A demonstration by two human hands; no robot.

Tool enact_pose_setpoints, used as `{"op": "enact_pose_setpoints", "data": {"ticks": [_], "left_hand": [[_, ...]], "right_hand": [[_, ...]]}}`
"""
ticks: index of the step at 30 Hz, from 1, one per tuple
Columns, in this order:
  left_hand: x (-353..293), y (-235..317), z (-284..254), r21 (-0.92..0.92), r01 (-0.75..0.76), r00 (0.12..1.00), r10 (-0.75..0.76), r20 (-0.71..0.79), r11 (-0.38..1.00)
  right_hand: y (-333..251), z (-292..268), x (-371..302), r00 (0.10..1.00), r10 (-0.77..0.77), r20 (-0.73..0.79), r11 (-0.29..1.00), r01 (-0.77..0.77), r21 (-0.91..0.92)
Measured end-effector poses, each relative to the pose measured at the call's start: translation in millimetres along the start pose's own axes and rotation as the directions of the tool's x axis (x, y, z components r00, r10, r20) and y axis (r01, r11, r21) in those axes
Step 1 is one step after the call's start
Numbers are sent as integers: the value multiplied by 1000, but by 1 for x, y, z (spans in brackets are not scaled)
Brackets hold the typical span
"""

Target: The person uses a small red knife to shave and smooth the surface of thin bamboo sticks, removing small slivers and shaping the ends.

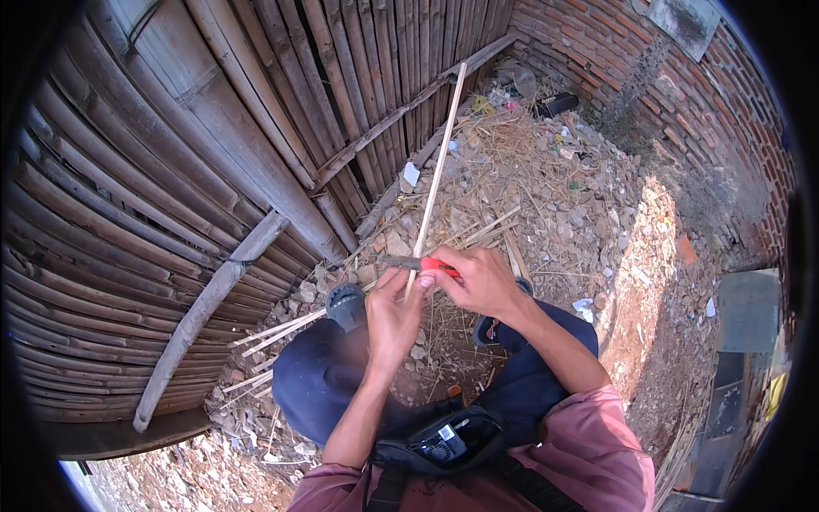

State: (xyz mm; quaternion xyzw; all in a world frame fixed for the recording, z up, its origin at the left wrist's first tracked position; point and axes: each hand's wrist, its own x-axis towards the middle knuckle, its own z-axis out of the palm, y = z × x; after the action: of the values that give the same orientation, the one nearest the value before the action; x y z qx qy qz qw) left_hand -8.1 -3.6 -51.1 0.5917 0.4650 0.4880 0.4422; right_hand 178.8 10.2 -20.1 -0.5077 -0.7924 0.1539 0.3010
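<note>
A long pale bamboo strip (440, 171) slants up and away from between my hands, its far end near the bamboo wall. My left hand (392, 303) is closed around its near end. In my right hand (482, 277) is a knife with a red handle (439, 266), gripped in closed fingers. Its grey blade (401, 261) lies across the strip and points left, touching or very close to it. My left thumb is up against the knife's handle. Part of the strip's near end is hidden by my left hand.
A bamboo wall (230, 111) with a crosswise pole (205, 320) stands at the left. Brick walls (682, 128) rise at the far right. Rubble and shavings (546, 188) cover the ground. More strips (290, 331) lie beside my left leg. A black bag (444, 439) sits at my waist.
</note>
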Motion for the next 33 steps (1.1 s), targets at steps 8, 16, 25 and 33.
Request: {"op": "enact_pose_setpoints", "data": {"ticks": [8,16,25,33], "left_hand": [[-1,-2,2,14,7,999,-6,-45,1000],[0,-1,6,-95,179,980,-186,-72,979],[0,0,5,-58,93,995,-95,-33,994],[0,0,5,-120,107,994,-107,6,987]], "right_hand": [[-12,0,0,999,27,-42,996,-30,-86],[-12,6,0,993,68,-95,989,-80,-127],[-3,-7,3,999,39,18,999,-38,-21],[0,-8,0,998,41,49,998,-38,-54]]}}
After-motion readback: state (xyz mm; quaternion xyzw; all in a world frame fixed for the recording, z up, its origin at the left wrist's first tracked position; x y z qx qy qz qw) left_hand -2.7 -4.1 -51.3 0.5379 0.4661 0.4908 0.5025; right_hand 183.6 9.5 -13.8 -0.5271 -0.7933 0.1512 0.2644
